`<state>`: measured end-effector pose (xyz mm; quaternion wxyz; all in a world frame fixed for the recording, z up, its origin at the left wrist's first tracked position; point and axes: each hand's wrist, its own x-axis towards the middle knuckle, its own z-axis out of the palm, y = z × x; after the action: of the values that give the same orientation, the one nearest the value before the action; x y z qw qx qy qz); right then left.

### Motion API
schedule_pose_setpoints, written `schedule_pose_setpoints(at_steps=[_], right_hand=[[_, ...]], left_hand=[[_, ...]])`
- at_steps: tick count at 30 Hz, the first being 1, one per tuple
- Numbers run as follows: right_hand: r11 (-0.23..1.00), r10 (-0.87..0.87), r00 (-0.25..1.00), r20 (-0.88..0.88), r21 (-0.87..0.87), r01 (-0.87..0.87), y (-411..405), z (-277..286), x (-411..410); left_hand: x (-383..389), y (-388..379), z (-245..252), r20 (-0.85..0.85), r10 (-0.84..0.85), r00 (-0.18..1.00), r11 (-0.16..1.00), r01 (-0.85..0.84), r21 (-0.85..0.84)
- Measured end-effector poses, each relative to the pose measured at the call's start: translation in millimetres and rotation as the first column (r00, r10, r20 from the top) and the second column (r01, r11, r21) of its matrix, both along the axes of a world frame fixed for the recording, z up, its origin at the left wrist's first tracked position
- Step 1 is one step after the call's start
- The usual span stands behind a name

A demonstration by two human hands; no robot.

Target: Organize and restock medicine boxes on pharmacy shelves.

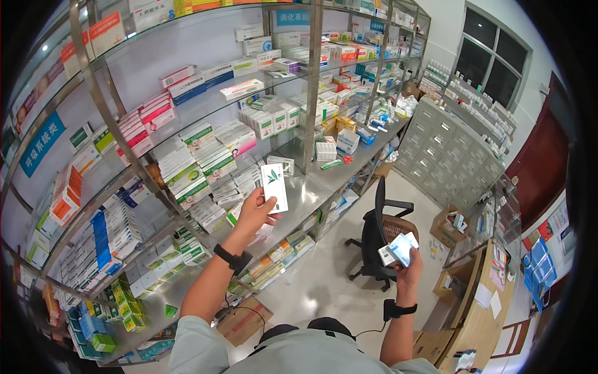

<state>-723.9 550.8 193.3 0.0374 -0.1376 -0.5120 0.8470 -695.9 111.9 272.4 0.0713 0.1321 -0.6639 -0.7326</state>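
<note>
My left hand (256, 210) grips a white medicine box (275, 189) with a green leaf print, tilted in front of the steel shelf counter. Behind it, a small white carton (281, 164) stands on that counter. Stacks of white and green medicine boxes (187, 173) fill the shelf left of this hand. Out to the right, above the floor, my right hand (409, 269) holds several small medicine boxes (400, 248) fanned together, white and pale blue. The fingers behind those boxes are partly hidden.
A black office chair (380, 219) stands beyond my right hand. Grey drawer cabinets (441, 149) line the far wall. A wooden desk (472, 313) is at the right, a cardboard box (245, 320) on the floor near my feet. Glass shelves on steel posts (312, 93) run along the left.
</note>
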Motion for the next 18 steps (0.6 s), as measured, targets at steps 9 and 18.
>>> schedule_pose_setpoints(at_steps=[9,18], right_hand=[[0.980,-0.196,0.980,0.028,-0.024,0.196,-43.1,-4.9,72.3],[0.974,-0.222,0.974,0.035,-0.024,0.223,-45.5,4.4,101.3]], left_hand=[[59.4,-79.3,-5.1,-0.042,0.012,0.999,1.000,-0.013,-0.021],[92.8,-107.3,-18.2,-0.059,0.040,0.997,0.997,-0.044,-0.065]])
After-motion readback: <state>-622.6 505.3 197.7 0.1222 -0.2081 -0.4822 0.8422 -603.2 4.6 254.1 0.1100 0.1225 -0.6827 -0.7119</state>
